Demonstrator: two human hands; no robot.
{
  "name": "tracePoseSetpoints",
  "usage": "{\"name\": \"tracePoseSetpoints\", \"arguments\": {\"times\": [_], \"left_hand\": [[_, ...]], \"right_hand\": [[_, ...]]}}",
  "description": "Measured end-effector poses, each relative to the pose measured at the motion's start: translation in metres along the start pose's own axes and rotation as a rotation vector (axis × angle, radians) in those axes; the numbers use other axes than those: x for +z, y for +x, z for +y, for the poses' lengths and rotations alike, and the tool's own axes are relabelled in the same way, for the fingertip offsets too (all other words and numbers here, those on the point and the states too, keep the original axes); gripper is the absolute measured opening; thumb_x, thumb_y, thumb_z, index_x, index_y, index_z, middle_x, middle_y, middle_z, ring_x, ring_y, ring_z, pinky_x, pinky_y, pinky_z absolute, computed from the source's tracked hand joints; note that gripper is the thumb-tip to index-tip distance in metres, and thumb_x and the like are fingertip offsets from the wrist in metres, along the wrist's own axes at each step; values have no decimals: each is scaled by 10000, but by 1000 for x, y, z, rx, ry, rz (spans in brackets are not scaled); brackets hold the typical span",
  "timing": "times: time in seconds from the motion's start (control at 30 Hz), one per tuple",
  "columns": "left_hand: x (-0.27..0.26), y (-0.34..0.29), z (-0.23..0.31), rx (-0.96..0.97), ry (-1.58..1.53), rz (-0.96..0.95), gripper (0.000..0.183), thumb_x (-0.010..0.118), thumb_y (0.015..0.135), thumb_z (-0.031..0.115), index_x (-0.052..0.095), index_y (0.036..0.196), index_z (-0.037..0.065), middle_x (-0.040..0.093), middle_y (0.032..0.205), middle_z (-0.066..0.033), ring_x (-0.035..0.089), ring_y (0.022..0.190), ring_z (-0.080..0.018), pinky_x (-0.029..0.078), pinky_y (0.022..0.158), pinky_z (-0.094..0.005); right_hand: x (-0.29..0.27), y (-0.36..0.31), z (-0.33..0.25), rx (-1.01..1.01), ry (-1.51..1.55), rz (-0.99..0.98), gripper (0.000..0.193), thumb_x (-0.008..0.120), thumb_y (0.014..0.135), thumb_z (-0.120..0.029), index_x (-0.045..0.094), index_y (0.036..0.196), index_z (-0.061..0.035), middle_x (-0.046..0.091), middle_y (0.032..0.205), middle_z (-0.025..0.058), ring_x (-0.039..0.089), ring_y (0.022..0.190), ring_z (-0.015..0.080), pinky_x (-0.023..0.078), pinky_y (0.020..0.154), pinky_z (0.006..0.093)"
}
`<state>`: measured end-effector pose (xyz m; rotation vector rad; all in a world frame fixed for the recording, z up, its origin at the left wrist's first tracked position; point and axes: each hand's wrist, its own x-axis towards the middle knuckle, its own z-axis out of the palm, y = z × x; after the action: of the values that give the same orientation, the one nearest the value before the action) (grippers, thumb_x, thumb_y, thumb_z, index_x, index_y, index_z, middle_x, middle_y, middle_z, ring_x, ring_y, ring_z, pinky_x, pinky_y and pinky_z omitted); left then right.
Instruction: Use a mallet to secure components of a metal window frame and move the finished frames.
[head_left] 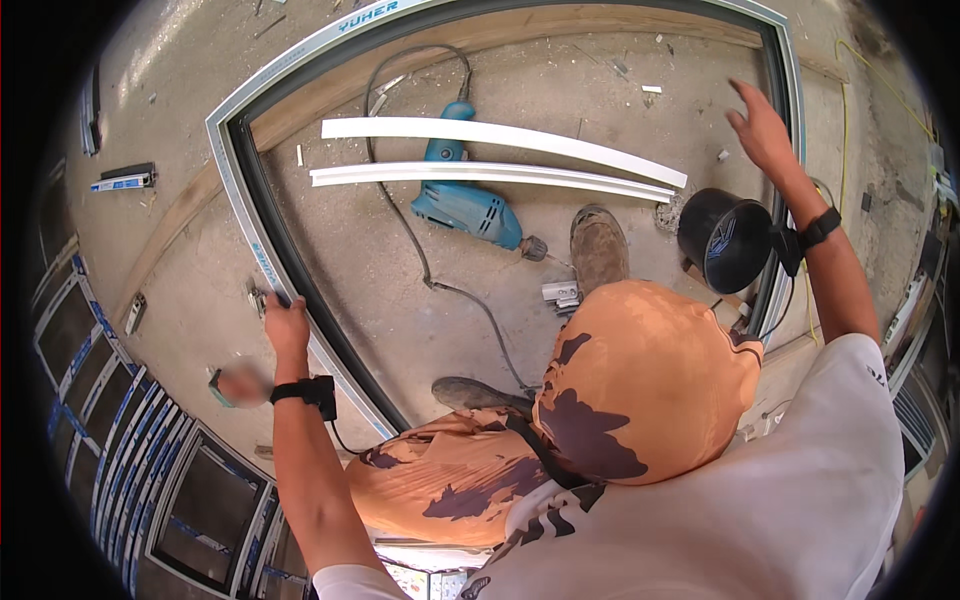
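A large dark window frame (pixel 262 250) with white-and-blue film lies around me. At its left side, my left hand (pixel 287 328) is closed, its fingers partly hidden; a small metal piece (pixel 257 298) shows at the fingertips. My right hand (pixel 762 132) is open and raised beside the right side of the frame, fingers apart, holding nothing. Inside the frame lie two long white strips (pixel 500 130), crossing over a blue power drill (pixel 470 212) with a black cord (pixel 410 225). A black bucket (pixel 690 235) holding thin dark pieces stands below my right hand.
Small white profile offcuts (pixel 562 292) lie near my brown shoe (pixel 600 245). Wooden boards (pixel 190 212) run beneath the frame. Several stacked film-covered frames (pixel 130 450) stand at lower left. A yellow cable (pixel 842 120) runs along the right floor.
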<state>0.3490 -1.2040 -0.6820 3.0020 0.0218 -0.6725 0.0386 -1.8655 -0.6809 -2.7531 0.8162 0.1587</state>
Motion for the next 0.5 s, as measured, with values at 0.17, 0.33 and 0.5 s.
{"name": "tracePoseSetpoints", "arguments": {"times": [0.17, 0.33, 0.5], "left_hand": [[23, -27, 107, 467, 101, 141, 679, 683, 743, 92, 424, 1366, 13, 370, 1429, -263, 344, 1340, -395, 296, 1124, -429], [39, -70, 227, 873, 60, 89, 609, 697, 753, 88, 485, 1324, 71, 450, 1388, -201, 385, 1330, -350, 311, 1104, -446], [60, -82, 244, 990, 195, 93, 401, 587, 800, 70, 564, 1200, 83, 535, 1267, -156, 468, 1233, -318, 341, 1049, -453]], "right_hand": [[52, 35, -175, -405, 225, -415, 427, 594, 883, -237, 534, 1266, -59, 610, 1199, 200, 591, 1088, 370, 480, 907, 438], [101, 37, -233, -372, 156, -587, 416, 638, 852, -280, 562, 1157, -7, 645, 1044, 239, 619, 976, 392, 479, 854, 467], [93, 19, -239, -272, 363, -545, 415, 674, 824, -297, 564, 1092, 0, 650, 981, 236, 621, 932, 400, 480, 818, 456]]}}
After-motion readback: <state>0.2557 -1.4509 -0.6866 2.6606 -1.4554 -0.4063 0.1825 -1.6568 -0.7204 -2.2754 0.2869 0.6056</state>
